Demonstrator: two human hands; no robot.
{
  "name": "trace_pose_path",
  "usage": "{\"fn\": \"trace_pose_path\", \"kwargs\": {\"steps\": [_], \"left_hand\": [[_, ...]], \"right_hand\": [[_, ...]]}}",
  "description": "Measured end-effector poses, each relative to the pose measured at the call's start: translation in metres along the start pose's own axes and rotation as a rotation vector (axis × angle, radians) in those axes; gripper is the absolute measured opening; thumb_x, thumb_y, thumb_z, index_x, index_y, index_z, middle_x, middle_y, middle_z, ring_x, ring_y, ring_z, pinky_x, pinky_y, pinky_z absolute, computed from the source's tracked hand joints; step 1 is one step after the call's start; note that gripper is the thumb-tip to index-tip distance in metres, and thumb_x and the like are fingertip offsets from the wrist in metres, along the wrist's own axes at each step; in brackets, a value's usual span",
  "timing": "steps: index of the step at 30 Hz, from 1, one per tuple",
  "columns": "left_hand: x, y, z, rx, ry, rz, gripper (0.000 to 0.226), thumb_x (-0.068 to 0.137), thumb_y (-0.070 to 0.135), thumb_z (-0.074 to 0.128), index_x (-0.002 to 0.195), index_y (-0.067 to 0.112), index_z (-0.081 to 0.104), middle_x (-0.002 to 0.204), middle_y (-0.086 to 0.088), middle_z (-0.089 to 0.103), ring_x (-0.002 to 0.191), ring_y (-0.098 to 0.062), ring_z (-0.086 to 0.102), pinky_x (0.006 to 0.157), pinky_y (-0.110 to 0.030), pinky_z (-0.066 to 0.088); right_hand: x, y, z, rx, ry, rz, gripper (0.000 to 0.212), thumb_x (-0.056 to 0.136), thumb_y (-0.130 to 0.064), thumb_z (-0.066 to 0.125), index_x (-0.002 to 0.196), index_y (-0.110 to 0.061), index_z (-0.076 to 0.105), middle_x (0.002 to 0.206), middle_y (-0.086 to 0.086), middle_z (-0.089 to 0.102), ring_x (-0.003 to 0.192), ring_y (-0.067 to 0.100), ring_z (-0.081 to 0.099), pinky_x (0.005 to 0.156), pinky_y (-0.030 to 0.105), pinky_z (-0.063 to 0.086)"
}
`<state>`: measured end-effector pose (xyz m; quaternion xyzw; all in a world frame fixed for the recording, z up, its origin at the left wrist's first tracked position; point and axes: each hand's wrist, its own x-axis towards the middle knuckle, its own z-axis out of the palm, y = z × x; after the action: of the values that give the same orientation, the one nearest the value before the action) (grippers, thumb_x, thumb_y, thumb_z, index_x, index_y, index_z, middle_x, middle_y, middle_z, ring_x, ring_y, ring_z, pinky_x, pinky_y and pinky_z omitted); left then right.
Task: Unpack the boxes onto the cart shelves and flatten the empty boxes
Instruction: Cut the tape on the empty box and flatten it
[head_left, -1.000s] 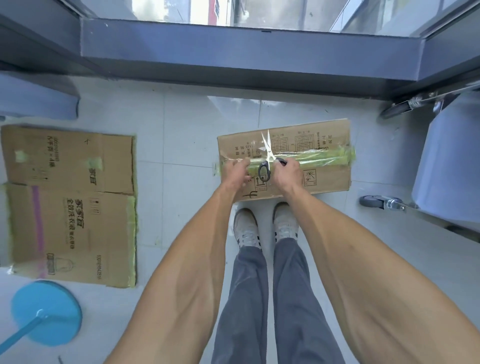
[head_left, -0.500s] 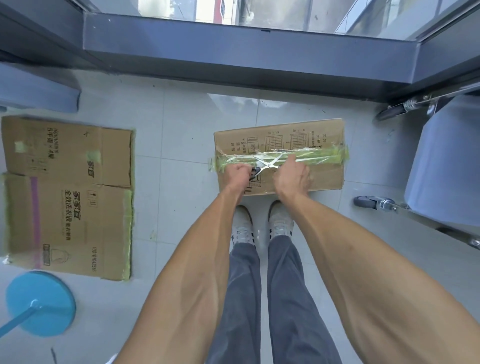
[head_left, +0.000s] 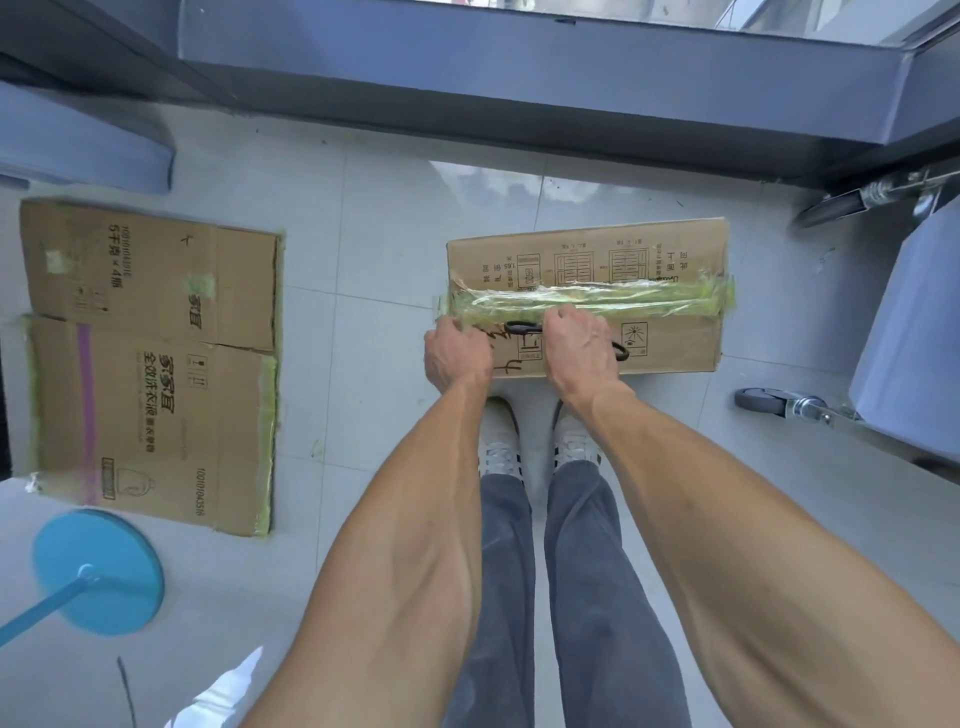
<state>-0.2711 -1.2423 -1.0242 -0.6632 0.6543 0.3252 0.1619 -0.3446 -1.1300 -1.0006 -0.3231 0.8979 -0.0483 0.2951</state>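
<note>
Scissors down now: my right hand (head_left: 579, 345) grips the black-handled scissors (head_left: 522, 327) flat (blades hidden), left hand (head_left: 457, 353) fingers curled at the green-taped brown cardboard box (head_left: 587, 296) seam, cutting about to start.

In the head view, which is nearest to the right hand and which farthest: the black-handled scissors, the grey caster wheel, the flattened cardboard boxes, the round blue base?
1. Black-handled scissors: in the grip of the right hand, on the taped box.
2. Grey caster wheel: on the floor to the right.
3. Flattened cardboard boxes: on the floor to the left.
4. Round blue base: low left corner.
</note>
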Motion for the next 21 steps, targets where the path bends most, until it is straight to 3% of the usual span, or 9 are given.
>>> {"fn": "trace_pose_path", "kwargs": {"steps": [2,4,9,11,14,21], "left_hand": [[0.013,-0.015,0.000,0.099,-0.019,-0.038,0.037,0.099,0.020,0.046,0.135,0.018,0.054,0.130,-0.008,0.054,0.118,-0.026,0.054,0.089,-0.033,0.040],[0.024,-0.024,0.002,0.117,-0.042,-0.027,0.044,0.100,0.020,0.046,0.144,0.018,0.047,0.136,-0.010,0.051,0.124,-0.028,0.051,0.096,-0.036,0.041],[0.045,-0.039,0.015,0.113,-0.048,0.153,0.039,0.097,0.020,0.048,0.137,0.021,0.047,0.118,-0.012,0.056,0.109,-0.030,0.056,0.082,-0.035,0.040],[0.052,-0.042,0.019,0.067,-0.076,0.180,0.039,0.097,0.020,0.049,0.135,0.022,0.048,0.110,-0.012,0.061,0.104,-0.031,0.057,0.078,-0.035,0.041],[0.058,-0.045,0.024,-0.025,-0.125,0.166,0.042,0.096,0.018,0.050,0.137,0.027,0.050,0.099,-0.011,0.068,0.096,-0.030,0.060,0.073,-0.030,0.040],[0.057,-0.046,0.032,-0.071,-0.090,0.122,0.041,0.095,0.023,0.047,0.134,0.034,0.051,0.096,-0.009,0.068,0.093,-0.031,0.062,0.082,-0.039,0.051]], "right_hand": [[0.012,-0.007,0.009,0.020,-0.024,-0.083,0.019,0.090,0.010,0.046,0.082,-0.008,0.047,0.094,0.009,0.043,0.075,0.025,0.048,0.076,0.039,0.047],[0.029,-0.018,0.015,0.005,-0.064,-0.144,0.017,0.086,0.012,0.048,0.080,-0.004,0.047,0.092,0.009,0.039,0.069,0.029,0.048,0.066,0.041,0.045],[0.069,-0.044,0.034,-0.047,-0.102,-0.235,0.014,0.085,0.007,0.053,0.093,-0.001,0.061,0.099,0.014,0.050,0.070,0.033,0.055,0.067,0.043,0.046],[0.080,-0.054,0.043,-0.103,-0.111,-0.271,0.019,0.086,0.006,0.053,0.100,-0.003,0.062,0.104,0.014,0.052,0.073,0.032,0.054,0.072,0.038,0.038],[0.090,-0.056,0.050,-0.128,-0.123,-0.270,0.023,0.089,0.005,0.047,0.104,-0.002,0.063,0.108,0.015,0.053,0.087,0.035,0.057,0.079,0.040,0.039],[0.095,-0.053,0.049,-0.302,-0.096,-0.426,0.016,0.092,0.001,0.047,0.100,-0.006,0.059,0.102,0.012,0.053,0.078,0.032,0.065,0.057,0.036,0.029]]}}
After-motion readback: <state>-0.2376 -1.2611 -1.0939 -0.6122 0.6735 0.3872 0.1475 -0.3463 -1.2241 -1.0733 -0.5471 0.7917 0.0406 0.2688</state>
